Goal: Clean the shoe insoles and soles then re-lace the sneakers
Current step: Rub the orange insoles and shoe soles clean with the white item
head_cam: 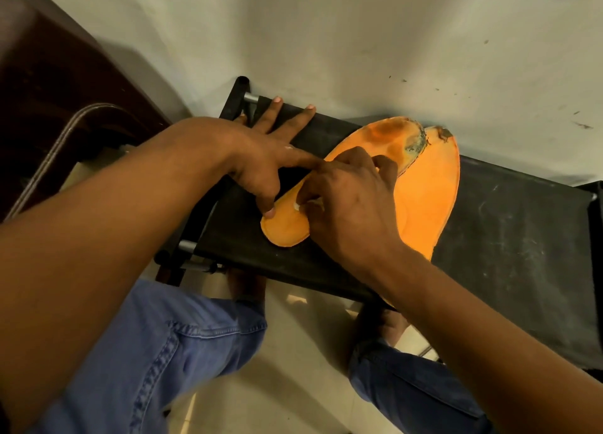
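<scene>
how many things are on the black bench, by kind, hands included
orange insoles: 2, one overlapping the other
hands: 2, the left hand with fingers spread, pressing the front insole and the bench, the right hand curled on the same insole, with something small and white at its fingertips
total: 4

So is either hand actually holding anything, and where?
The left hand only presses a fingertip on the upper orange insole near its heel. The right hand pinches something small and white against it; what it is cannot be told.
</scene>
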The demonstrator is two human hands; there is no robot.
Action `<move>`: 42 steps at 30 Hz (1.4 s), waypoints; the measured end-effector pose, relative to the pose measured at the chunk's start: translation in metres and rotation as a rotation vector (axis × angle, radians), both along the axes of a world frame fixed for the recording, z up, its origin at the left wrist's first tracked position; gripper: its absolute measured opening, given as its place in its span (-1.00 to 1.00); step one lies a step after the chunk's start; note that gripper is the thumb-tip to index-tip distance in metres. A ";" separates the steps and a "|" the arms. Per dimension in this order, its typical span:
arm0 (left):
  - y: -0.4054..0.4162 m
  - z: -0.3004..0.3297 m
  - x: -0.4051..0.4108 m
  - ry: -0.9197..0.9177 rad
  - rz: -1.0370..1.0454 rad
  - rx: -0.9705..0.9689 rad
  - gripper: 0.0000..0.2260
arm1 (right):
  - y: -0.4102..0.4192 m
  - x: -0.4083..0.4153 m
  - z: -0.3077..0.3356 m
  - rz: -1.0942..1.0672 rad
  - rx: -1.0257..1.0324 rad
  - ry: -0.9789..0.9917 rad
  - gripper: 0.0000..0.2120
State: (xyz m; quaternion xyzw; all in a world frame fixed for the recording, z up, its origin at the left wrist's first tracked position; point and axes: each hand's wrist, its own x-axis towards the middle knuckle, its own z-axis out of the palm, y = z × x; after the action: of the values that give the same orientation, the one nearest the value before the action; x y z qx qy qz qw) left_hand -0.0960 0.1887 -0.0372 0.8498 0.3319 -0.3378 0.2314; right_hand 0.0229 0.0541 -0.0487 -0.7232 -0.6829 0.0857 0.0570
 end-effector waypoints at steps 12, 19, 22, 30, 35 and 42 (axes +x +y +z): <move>0.001 -0.002 -0.001 0.002 -0.019 0.007 0.04 | 0.003 0.011 -0.001 -0.137 -0.023 0.015 -0.85; 0.001 0.000 -0.001 0.000 -0.011 -0.005 0.04 | -0.009 -0.017 -0.006 -0.070 0.024 0.020 -0.89; 0.002 -0.003 -0.001 0.000 -0.013 -0.001 0.04 | -0.005 -0.003 -0.007 -0.154 0.063 -0.032 -0.89; 0.000 0.001 0.000 -0.002 -0.001 -0.005 0.03 | -0.006 -0.015 -0.015 -0.107 0.078 0.121 -0.88; 0.000 0.000 0.000 -0.005 -0.004 0.000 0.02 | 0.000 0.004 -0.016 -0.166 0.120 0.060 -0.87; -0.001 0.001 0.001 -0.006 -0.004 0.001 0.02 | -0.003 -0.004 -0.018 -0.094 0.163 0.109 -0.90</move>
State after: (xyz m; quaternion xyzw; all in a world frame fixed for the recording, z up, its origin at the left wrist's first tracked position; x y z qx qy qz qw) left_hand -0.0952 0.1875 -0.0358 0.8515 0.3298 -0.3356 0.2314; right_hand 0.0187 0.0514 -0.0663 -0.7418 -0.6487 0.0660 0.1567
